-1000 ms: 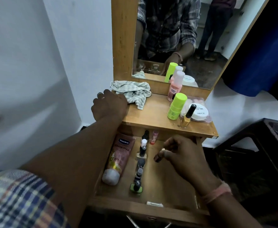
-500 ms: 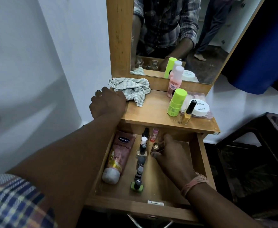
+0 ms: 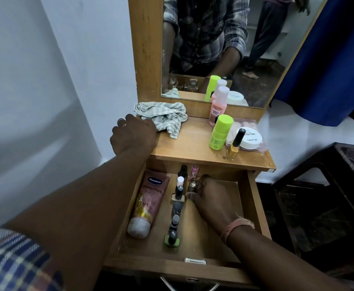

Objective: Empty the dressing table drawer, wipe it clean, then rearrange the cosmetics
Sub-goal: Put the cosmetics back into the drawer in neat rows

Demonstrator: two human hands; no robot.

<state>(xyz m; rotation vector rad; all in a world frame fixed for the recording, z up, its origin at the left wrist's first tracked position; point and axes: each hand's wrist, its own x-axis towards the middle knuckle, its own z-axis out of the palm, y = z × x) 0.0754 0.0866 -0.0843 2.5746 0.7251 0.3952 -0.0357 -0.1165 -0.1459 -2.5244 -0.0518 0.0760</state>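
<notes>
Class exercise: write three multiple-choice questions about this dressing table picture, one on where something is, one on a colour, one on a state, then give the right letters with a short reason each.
1. Where does the Vaseline tube lie?
A. drawer's left side
B. tabletop
C. floor

2. What colour is the cap of the bottle beside the white jar?
A. red
B. lime green
C. black

3. What is the right hand doing?
A. hanging empty
B. wiping with the cloth
C. gripping a small gold-topped bottle

Answers: 1 A, it lies along the drawer's left wall; 2 B, cap is bright lime; 3 C, fingers curl round it.
</notes>
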